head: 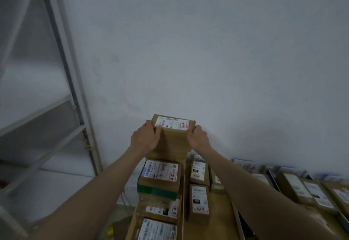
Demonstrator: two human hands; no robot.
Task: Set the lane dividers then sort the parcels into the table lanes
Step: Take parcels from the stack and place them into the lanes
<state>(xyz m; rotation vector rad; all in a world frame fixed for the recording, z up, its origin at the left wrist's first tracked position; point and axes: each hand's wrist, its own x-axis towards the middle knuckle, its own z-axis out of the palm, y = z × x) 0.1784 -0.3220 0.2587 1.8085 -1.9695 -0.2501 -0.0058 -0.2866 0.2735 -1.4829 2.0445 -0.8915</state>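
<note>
A tall brown cardboard parcel (171, 143) with a white label on its top stands at the far end of the left lane, against the wall. My left hand (144, 138) grips its left side and my right hand (198, 138) grips its right side. Nearer to me in that lane lie several labelled parcels, the closest to the held one being a box with a green band (159, 179). A thin pale divider strip (182, 207) runs between this lane and the lane to its right, where two narrow parcels (198, 202) lie.
The wooden table (221, 221) carries more labelled parcels at the right (309, 192). A grey metal shelving rack (62, 81) stands to the left. A plain white wall (207, 51) fills the view behind the table.
</note>
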